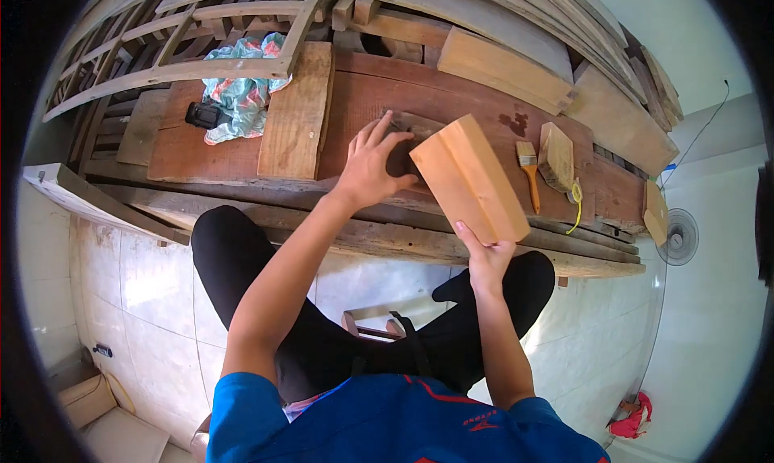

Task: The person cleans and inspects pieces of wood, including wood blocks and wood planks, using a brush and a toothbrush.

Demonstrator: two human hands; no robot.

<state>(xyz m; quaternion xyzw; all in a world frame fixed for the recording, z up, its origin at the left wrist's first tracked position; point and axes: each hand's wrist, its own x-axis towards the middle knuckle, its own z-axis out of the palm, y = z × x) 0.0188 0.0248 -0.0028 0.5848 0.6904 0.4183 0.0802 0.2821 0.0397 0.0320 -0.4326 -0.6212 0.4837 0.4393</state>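
Note:
My right hand (488, 261) grips the lower end of a light-brown wooden block (468, 181), thumb on its upper face. The block is tilted above the reddish-brown wooden board (363, 92), and a lengthwise edge or step runs down it. To its left, my left hand (372, 163) is open, with fingers spread and curved and nothing visible between them. Close to its fingertips lies a dark, flat piece of wood (415, 124), partly hidden by the block. A paintbrush (528, 173) with an orange handle and a smaller wooden block (556, 156) lie right of the held block.
A thick plank (297, 116), a patterned cloth (242, 88) and a black object (205, 116) lie on the left. Slatted wooden frames (177, 39) and stacked boards (508, 68) stand behind. A yellow strap (576, 201) hangs over the right front edge. My knees are beneath the bench edge.

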